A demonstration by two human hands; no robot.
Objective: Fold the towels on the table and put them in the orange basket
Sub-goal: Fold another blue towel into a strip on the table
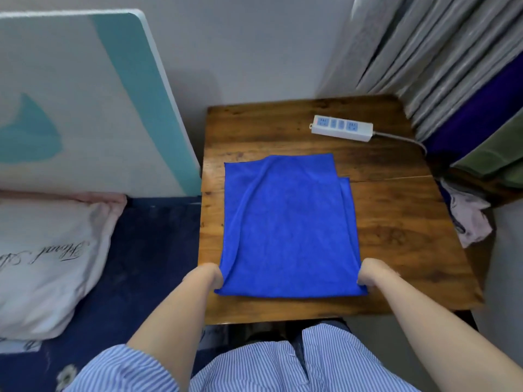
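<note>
A bright blue towel (288, 227) lies on the wooden table (396, 230), doubled over, with its lower layer showing along the far and right edges. My left hand (210, 275) pinches the towel's near left corner. At the near right corner, my right hand (369, 271) grips the cloth the same way. Both hands are curled, with the fingertips tucked under the fabric. No orange basket is in view.
A white power strip (341, 127) with its cable lies at the table's far right. A bed with a white pillow (48, 258) and a headboard (85, 103) stands to the left. Curtains (441, 52) and piled clothes (469, 216) crowd the right side.
</note>
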